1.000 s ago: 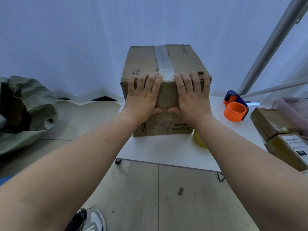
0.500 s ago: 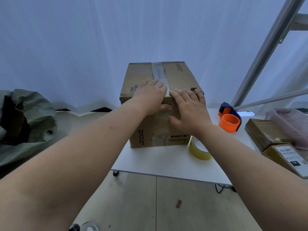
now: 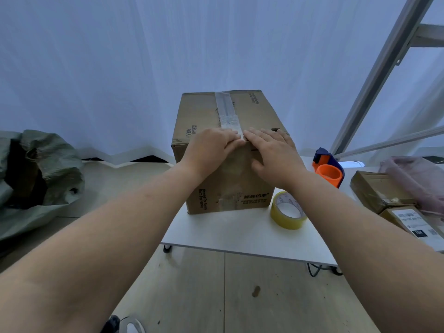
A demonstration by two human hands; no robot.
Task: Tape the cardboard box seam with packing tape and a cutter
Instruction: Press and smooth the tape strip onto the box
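A brown cardboard box [image 3: 254,111] stands upright on a white table [image 3: 230,233]. A strip of clear tape [image 3: 226,111] runs along its top seam toward the near edge. My left hand [image 3: 211,146] lies flat over the near top edge, its fingers pressed on the tape's end. My right hand [image 3: 274,153] rests flat beside it, fingertips almost meeting the left ones. Neither hand holds anything. A yellow roll of packing tape [image 3: 287,211] stands on the table right of the box. An orange and blue tape cutter [image 3: 328,169] sits behind it.
Two smaller cardboard parcels [image 3: 382,191] and a pink bag [image 3: 415,179] crowd the table's right end. A grey-green sack [image 3: 40,179] lies on the floor at left. A metal ladder [image 3: 384,63] leans at right. White curtain fills the back.
My hands slid up from the box's front face onto its top edge and drew together over the tape. The view has shifted, so the box sits lower and the yellow roll shows fully.
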